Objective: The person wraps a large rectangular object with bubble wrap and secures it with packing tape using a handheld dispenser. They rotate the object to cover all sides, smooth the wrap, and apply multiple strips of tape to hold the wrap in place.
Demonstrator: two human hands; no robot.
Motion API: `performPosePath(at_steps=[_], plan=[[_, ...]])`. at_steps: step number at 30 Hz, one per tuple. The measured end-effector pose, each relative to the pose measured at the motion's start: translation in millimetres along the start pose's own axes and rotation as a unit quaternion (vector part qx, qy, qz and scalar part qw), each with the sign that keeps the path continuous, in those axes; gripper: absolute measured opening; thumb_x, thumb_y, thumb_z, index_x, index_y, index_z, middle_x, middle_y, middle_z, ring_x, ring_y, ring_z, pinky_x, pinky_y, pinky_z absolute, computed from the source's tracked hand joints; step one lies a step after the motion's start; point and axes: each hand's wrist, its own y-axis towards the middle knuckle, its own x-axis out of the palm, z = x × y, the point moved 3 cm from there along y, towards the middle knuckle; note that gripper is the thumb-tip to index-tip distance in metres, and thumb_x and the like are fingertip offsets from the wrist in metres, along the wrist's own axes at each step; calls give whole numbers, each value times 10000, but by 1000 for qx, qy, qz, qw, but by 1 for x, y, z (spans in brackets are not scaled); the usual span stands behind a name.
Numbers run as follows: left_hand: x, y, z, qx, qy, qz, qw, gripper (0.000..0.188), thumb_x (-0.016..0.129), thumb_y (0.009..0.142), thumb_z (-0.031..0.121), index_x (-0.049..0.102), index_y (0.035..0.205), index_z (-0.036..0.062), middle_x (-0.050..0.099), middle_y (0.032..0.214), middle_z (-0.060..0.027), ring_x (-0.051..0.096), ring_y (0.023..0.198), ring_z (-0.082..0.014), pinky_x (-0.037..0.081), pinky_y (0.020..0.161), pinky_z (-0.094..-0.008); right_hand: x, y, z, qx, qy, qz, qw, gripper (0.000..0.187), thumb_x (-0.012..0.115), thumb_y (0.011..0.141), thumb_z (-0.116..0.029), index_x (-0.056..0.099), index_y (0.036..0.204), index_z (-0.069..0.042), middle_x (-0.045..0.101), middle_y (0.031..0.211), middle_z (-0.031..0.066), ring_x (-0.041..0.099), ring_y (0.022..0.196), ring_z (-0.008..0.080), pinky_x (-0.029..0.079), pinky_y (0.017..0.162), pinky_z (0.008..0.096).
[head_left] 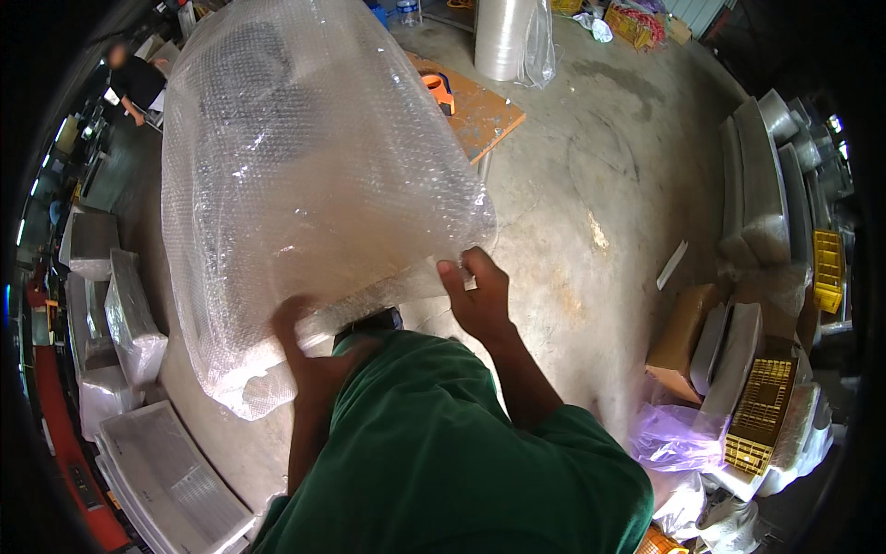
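Note:
A large sheet of clear bubble wrap (pixel 305 185) drapes over a big bulky item in front of me; what lies beneath shows only as brownish and dark patches. At its near edge, my left hand (pixel 318 355) is curled around the wrap, slightly blurred. My right hand (pixel 482 294) pinches the right end of that same edge between thumb and fingers. Past the wrap, an orange tape dispenser (pixel 439 92) rests on a worn wooden board (pixel 489 115).
Wrapped panels (pixel 137 319) and a pale stack (pixel 175 480) stand at left. A bubble wrap roll (pixel 500 42) stands far ahead. At right are a cardboard box (pixel 681 337), yellow crates (pixel 761 406) and a purple plastic bag (pixel 678 436). Another person (pixel 138 83) is far left.

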Motion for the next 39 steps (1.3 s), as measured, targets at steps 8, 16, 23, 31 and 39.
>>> performPosePath(at_steps=[8, 16, 23, 31, 39], plan=[[91, 38, 38, 284, 28, -77, 955, 608, 733, 693, 12, 639, 1293, 57, 549, 905, -87, 555, 731, -231, 490, 637, -353, -22, 12, 2, -50, 319, 67, 944, 425, 466, 1000, -345, 574, 1203, 12, 632, 1177, 177, 603, 1074, 276, 449, 959, 390], [84, 37, 62, 319, -26, -40, 947, 529, 690, 679, -33, 707, 1205, 22, 546, 891, -81, 586, 701, -207, 510, 618, -327, 27, 16, 31, 112, 566, -96, 811, 767, 266, 1029, -557, 291, 1534, 19, 287, 1611, 156, 234, 1501, 276, 120, 1235, 394], [108, 45, 80, 325, -51, -62, 942, 386, 676, 820, 12, 706, 1204, 27, 572, 922, -86, 611, 754, -207, 524, 655, -324, 6, 10, 25, -27, 447, 50, 893, 831, 334, 1005, -614, 377, 1463, 78, 472, 1470, 207, 431, 1389, 312, 257, 1190, 446], [144, 42, 72, 331, -102, -96, 933, 402, 679, 815, -46, 693, 1211, 26, 583, 952, -107, 625, 790, -227, 537, 693, -336, 52, -12, 79, 10, 764, -68, 642, 732, 286, 1032, -560, 347, 1518, -16, 459, 1477, 179, 433, 1364, 281, 299, 1163, 400], [166, 30, 39, 312, -85, -149, 935, 366, 693, 815, 21, 695, 1180, 17, 623, 967, -104, 631, 763, -248, 504, 620, -361, -5, -1, 23, 25, 171, 137, 975, 363, 625, 911, -36, 596, 1268, 23, 618, 1275, 181, 611, 1132, 289, 496, 950, 387]])
